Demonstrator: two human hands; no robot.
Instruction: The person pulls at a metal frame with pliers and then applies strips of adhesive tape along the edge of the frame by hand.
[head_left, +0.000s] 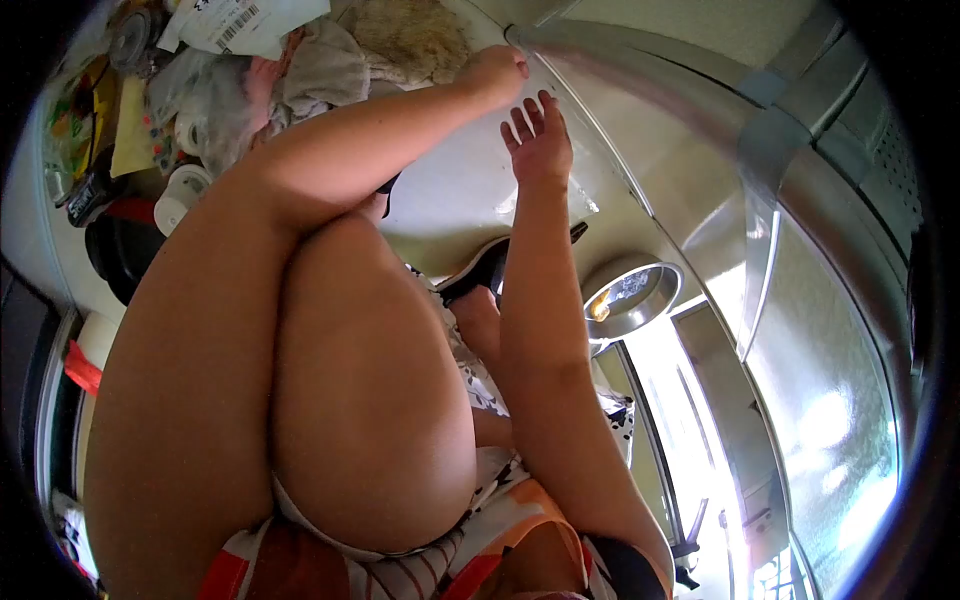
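My left hand (pixel 492 76) is stretched out at the top, its fingers curled in. Whatever they may hold is hidden. It lies beside a brown shaggy cloth (pixel 410 38) and close to the corner of a pale, shiny panel edge (pixel 512 36). Just below and to the right, my right hand (pixel 542 145) is raised with its fingers apart and nothing in it. A glossy light surface (pixel 450 160) spreads beneath both hands. Near my right forearm, a dark shoe (pixel 480 268) shows on my foot.
A metal bowl (pixel 655 310) with something yellow inside stands right of my forearm. Crumpled grey cloth (pixel 325 65), plastic bags (pixel 205 100), a barcoded white package (pixel 245 25), a white tub (pixel 182 195) and a black container (pixel 125 245) crowd the left. Shiny metal panels (pixel 820 370) rise at right.
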